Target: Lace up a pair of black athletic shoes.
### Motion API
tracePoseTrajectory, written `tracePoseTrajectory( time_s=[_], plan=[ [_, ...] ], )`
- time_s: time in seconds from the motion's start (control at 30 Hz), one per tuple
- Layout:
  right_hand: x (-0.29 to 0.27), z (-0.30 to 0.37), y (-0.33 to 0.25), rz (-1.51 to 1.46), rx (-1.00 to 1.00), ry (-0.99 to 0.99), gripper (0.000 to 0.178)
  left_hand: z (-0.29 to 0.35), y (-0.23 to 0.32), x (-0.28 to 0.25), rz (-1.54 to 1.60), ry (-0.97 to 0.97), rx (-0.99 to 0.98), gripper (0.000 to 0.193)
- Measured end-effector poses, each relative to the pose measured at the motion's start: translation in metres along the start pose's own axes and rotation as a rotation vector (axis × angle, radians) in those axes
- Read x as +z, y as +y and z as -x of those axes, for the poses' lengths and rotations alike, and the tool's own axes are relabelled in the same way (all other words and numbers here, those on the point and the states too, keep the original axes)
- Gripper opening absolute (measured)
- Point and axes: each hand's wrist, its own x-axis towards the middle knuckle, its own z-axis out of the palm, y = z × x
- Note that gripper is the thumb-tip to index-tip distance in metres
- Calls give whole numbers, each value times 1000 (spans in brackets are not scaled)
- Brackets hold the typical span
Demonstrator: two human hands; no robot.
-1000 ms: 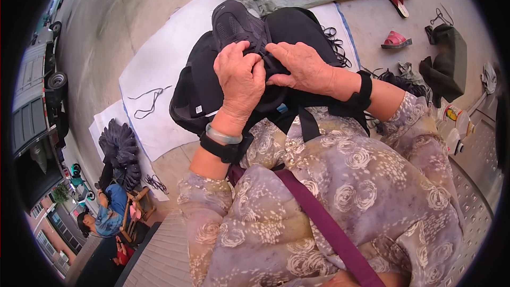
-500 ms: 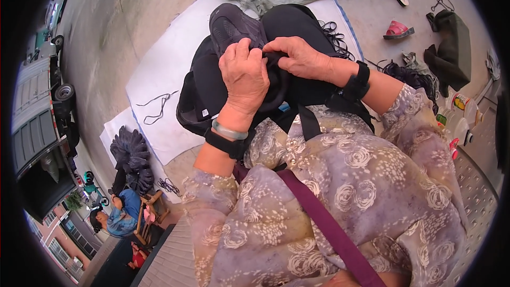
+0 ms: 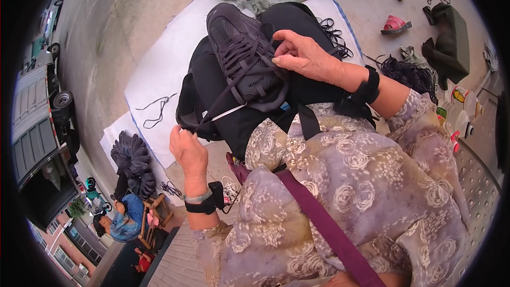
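Note:
A dark grey mesh sneaker (image 3: 234, 37) rests on my lap over black cloth, toe pointing away, with laces crossing its front. My left hand (image 3: 189, 154) is out to the lower left, fingers pinched on a dark shoelace (image 3: 215, 110) pulled taut from the shoe. Beside that lace runs a thin white strip (image 3: 229, 112); its kind is unclear. At the sneaker's right side, by the eyelets, is my right hand (image 3: 305, 61) with curled fingers and thumb drawn in. Whatever lies between those fingertips is too small to make out.
A white sheet (image 3: 154, 85) lies on the ground, bearing a loose lace (image 3: 156, 110). Bundled dark laces (image 3: 409, 77) lie at right, near pink sandals (image 3: 396, 24) and a dark green box-like object (image 3: 454, 42). At left are dark stacked pieces (image 3: 133, 162) and a seated person (image 3: 126, 218).
My left hand has swung from the shoe to the lower left, drawing the lace out. My right hand has shifted slightly right, and the sneaker's tongue and laces now show.

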Motion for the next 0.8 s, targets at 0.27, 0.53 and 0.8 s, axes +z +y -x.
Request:
tracePoseTrajectory(
  time_s=[0.27,0.53,0.8],
  plan=[
    [5,-25,-1,59,104,-51,40,71,-84,32,-104,-376,-563,15],
    [14,-20,3,60,39,-19,26,-42,44,29,758,114,2,13],
    [6,-9,1,88,89,-58,16,-79,81,28,842,95,38,14]
  ],
)
